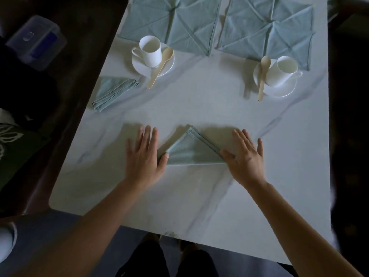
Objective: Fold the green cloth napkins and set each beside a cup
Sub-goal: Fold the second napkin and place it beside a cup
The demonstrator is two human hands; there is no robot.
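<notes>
- A pale marble table (199,196) was seen from above, stretching away from the person.
- Two flat napkins (171,23) were spread side by side at the far edge, creased but not yet folded.
- The left hand (144,158) was laid flat on the table, fingers straight and slightly apart, with nothing gripped. Its thumb was touching the left corner of a triangle napkin (189,151).
- The right hand (246,156) was laid flat likewise, fingers straight, its thumb pressed on the triangle's right corner.
- The triangle napkin was lying between the two hands, near the person. Its long edge ran left to right on the near side, and its point was aimed away, toward the cups.
- A folded napkin (113,90) was set just beside the left cup (150,50), on its near left.
- The right cup (283,70) was seen with no folded napkin beside it. It stood well beyond the triangle and to its right, so the right hand was judged the nearer one for carrying the napkin there.
- Each cup was stood on a saucer (139,64), with a wooden spoon (160,66) rested across the rim.
</notes>
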